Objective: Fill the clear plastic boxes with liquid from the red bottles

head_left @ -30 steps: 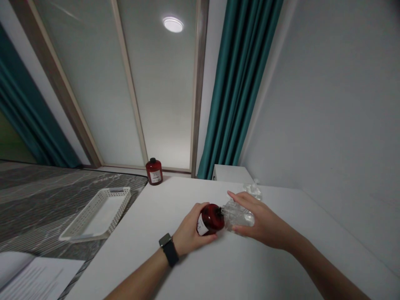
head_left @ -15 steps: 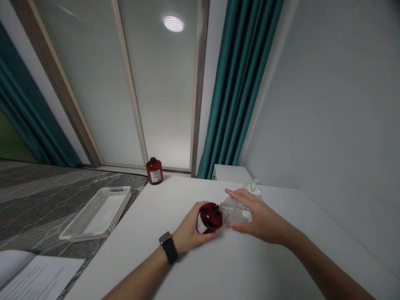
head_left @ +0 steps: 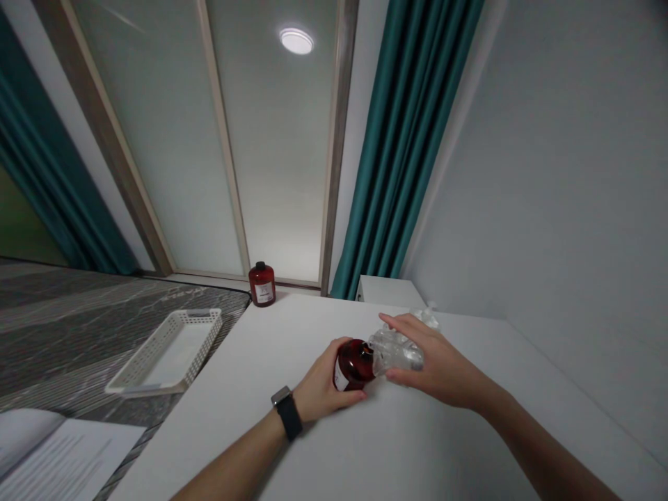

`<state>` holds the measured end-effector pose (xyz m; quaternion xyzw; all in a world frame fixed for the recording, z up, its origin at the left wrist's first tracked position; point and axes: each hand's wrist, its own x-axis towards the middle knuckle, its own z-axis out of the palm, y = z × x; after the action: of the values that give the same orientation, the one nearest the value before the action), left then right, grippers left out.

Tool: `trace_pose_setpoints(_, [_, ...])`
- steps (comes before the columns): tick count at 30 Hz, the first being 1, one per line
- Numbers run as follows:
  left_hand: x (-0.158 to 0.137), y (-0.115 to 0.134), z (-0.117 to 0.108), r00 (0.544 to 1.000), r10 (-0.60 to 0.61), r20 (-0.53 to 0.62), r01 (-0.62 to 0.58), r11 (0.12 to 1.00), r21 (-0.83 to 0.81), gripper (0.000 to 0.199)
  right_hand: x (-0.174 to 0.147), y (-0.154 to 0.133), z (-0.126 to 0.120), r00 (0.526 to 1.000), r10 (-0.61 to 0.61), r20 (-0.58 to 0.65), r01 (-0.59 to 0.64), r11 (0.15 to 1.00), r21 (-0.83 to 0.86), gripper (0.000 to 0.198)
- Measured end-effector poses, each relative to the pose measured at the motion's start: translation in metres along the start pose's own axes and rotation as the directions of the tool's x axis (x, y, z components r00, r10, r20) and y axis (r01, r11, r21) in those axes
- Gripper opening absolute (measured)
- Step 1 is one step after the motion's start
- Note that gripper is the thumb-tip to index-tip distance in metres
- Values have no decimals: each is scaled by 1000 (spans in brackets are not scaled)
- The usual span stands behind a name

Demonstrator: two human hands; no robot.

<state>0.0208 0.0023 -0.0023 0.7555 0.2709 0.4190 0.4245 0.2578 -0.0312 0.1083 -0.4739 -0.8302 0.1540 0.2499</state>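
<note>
My left hand (head_left: 326,379), with a dark watch on its wrist, is wrapped round a dark red bottle (head_left: 356,362) with a white label. The bottle leans to the right, its neck facing my right hand. Held between the thumb and fingers of my right hand (head_left: 431,362) is a clear plastic bottle (head_left: 394,351), tipped on its side. Its narrow end meets the red bottle's neck; whether liquid runs between them I cannot tell. Just behind my right hand lies a clear, crumpled-looking plastic thing (head_left: 428,319).
A second red bottle (head_left: 261,285) with a black cap stands at the white table's (head_left: 307,313) far left corner. Left of the table are a white basket (head_left: 122,384) and an open book (head_left: 88,452). Behind the table stands a white cabinet (head_left: 386,287).
The whole view has shifted slightly to one side. Both hands keep their holds on the two bottles, with little visible movement between them.
</note>
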Motion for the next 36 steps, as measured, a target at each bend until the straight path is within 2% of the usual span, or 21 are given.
trace_pose_setpoints(8, [0, 2, 0, 999, -45, 3, 45, 999, -20, 81, -3, 9, 11, 997, 7, -77, -2, 998, 67, 76])
trace_pose_setpoints(13, [-1, 5, 0, 997, -71, -17, 70, 997, -30, 80, -7, 16, 22, 989, 72, -132, -48, 983, 179, 76])
trace_pose_setpoints(16, [-1, 5, -2, 997, -57, -43, 57, 998, -8, 77, -10, 21, 31, 981, 114, -156, -60, 946, 317, 73])
trace_pose_setpoints(21, [2, 6, -9, 997, -28, -67, 25, 999, -42, 73, -15, 23, 44, 966, 175, -192, -41, 833, 551, 66])
trace_pose_setpoints(25, [4, 6, -17, 996, 0, -89, -11, 992, -124, 73, -22, 24, 56, 954, 245, -170, -58, 712, 700, 61])
trace_pose_setpoints(27, [4, 4, -22, 994, -1, -111, -18, 985, -172, 75, -26, 28, 66, 951, 265, -157, -73, 688, 722, 59])
trace_pose_setpoints(31, [2, 1, -29, 990, -73, -117, 29, 938, -345, 77, -33, 46, 90, 946, 278, -169, -99, 741, 664, 57])
trace_pose_setpoints(36, [0, 10, -35, 985, -172, -10, 132, 788, -601, 81, -38, 69, 113, 939, 288, -186, -119, 782, 611, 50])
